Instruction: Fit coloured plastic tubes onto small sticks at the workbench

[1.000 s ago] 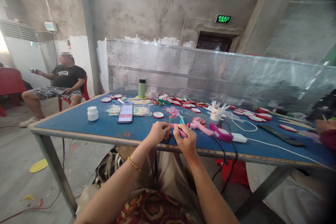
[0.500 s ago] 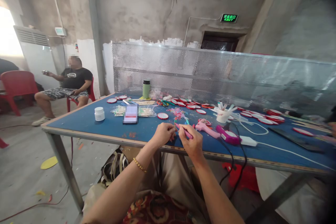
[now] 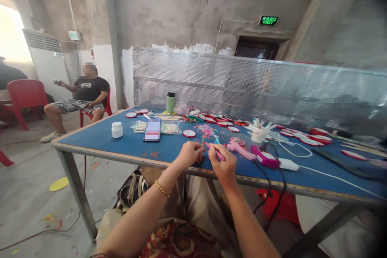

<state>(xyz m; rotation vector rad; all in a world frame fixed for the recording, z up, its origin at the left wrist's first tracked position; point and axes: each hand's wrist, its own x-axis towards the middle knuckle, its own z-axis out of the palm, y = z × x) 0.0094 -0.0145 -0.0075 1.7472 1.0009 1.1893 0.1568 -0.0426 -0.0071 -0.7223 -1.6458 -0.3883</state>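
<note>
My left hand (image 3: 190, 154) rests at the near edge of the blue table (image 3: 99, 139), fingers pinched round a thin colourful stick (image 3: 203, 140) that points upward. My right hand (image 3: 223, 163) sits beside it, closed round a pink pen-like tool (image 3: 215, 151) whose tip meets the stick. Both hands almost touch. A gold bracelet (image 3: 162, 188) is on my left wrist.
On the table lie a pink glue gun (image 3: 242, 151), a magenta device (image 3: 265, 157) with black cables, a white cup of sticks (image 3: 260, 134), several red round discs (image 3: 217, 121), a green bottle (image 3: 171, 102), a white jar (image 3: 117, 129). A perforated metal screen (image 3: 242, 84) backs it. A person sits at the left.
The view has swung to the left, so the table and my hands sit further right in the picture. My hands keep the same grip and stay together.
</note>
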